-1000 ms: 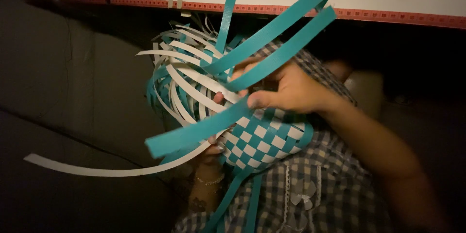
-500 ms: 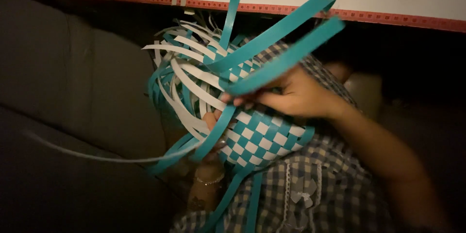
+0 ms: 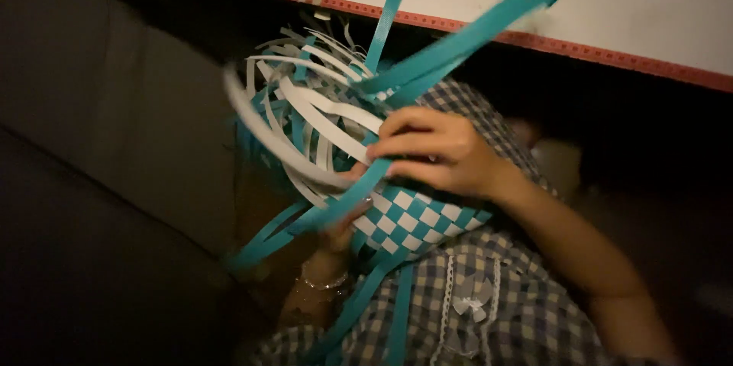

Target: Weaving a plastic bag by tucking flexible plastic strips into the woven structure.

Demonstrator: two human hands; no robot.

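Note:
A half-woven basket (image 3: 412, 221) of teal and white strips rests over my lap, its checkered part facing me. Loose white strips (image 3: 321, 122) curl out to the left and long teal strips (image 3: 466, 41) stick up to the right. My right hand (image 3: 435, 154) lies on top of the weave, fingers curled around a teal strip. My left hand (image 3: 340, 232), with a bracelet at the wrist, is under the basket, mostly hidden, pinching strips from below.
A dark grey couch cushion (image 3: 99, 145) fills the left side. A white wall with a red patterned border (image 3: 611, 57) runs along the top. My checked garment (image 3: 489, 305) covers my lap at the bottom.
The long white strip that trailed out to the left has swung up and curled in close to the basket. My right hand has shifted slightly on the weave, and the teal strips have tilted upward.

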